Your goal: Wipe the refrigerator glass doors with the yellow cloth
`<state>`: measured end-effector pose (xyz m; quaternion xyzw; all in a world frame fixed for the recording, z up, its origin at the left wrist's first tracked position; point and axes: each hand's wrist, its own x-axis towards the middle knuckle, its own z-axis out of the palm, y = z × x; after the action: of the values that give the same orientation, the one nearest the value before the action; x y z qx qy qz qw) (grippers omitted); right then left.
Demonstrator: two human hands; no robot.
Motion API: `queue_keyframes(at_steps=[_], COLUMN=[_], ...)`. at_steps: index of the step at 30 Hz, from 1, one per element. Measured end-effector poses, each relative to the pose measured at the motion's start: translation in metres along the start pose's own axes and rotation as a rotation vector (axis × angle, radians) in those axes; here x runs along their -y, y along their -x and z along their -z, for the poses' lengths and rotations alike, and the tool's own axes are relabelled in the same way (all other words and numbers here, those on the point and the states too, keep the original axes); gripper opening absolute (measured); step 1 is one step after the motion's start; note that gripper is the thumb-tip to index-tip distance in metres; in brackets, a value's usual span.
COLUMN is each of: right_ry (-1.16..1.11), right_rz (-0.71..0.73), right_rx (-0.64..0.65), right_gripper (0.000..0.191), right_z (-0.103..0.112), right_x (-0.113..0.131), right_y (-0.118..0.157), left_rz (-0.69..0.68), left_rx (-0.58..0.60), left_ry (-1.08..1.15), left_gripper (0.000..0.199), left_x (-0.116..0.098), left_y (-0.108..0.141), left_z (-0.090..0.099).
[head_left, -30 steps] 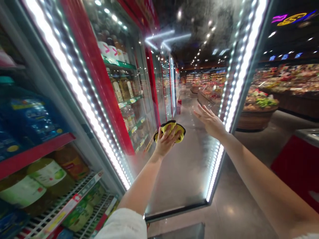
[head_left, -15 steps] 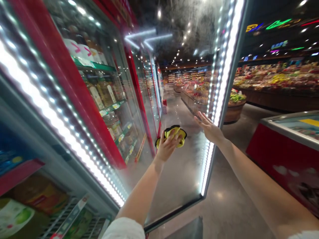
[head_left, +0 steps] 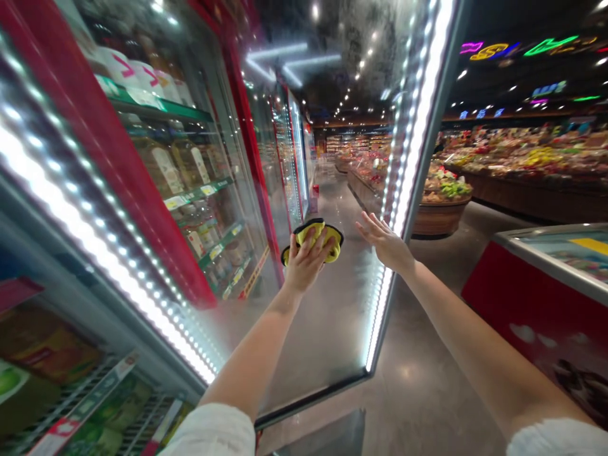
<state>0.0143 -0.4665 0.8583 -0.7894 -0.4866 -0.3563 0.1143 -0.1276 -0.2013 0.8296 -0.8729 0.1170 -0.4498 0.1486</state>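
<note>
My left hand [head_left: 305, 265] presses a bunched yellow cloth [head_left: 311, 233] with dark edging against the glass door [head_left: 313, 342]. Its fingers lie bent over the cloth. The door is swung open, and its pane looks fogged in places. At the door's lit right edge, my right hand [head_left: 387, 244] rests by the bright LED strip [head_left: 408, 183], fingers stretched out and holding nothing. The palm side of the right hand is hidden, so I cannot tell how firmly it touches the frame.
Left of me is the open cooler with packed goods on a wire shelf [head_left: 80, 399]. Bottles [head_left: 164, 164] show through the glass beyond. A red chest freezer [head_left: 513, 304] stands at the right. Farther back are a round wooden produce stand [head_left: 439, 215] and longer displays [head_left: 513, 183].
The view has shifted, so the door and both hands appear a little farther left. The left hand with the cloth sits slightly higher in view. The right hand stays at the door edge.
</note>
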Motion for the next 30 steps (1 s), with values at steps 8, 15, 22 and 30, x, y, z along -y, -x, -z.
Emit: queue_keyframes(at_steps=[8, 15, 22, 30], right_ry=[0.129, 0.000, -0.148, -0.177], right_rz=[0.243, 0.279, 0.248, 0.200], right_rx=[-0.049, -0.121, -0.103, -0.159], right_gripper=[0.062, 0.037, 0.044, 0.055], right_z=[0.014, 0.016, 0.024, 0.043], right_x=[-0.063, -0.077, -0.088, -0.112], right_y=[0.020, 0.014, 0.014, 0.002], left_rz=[-0.025, 0.237, 0.112, 0.309], left_rx=[0.079, 0.032, 0.087, -0.027], left_ry=[-0.035, -0.092, -0.080, -0.120], left_gripper=[0.055, 0.069, 0.062, 0.077], left_x=[-0.008, -0.068, -0.085, -0.100], left_y=[0.025, -0.041, 0.004, -0.090], left_z=[-0.004, -0.033, -0.035, -0.053])
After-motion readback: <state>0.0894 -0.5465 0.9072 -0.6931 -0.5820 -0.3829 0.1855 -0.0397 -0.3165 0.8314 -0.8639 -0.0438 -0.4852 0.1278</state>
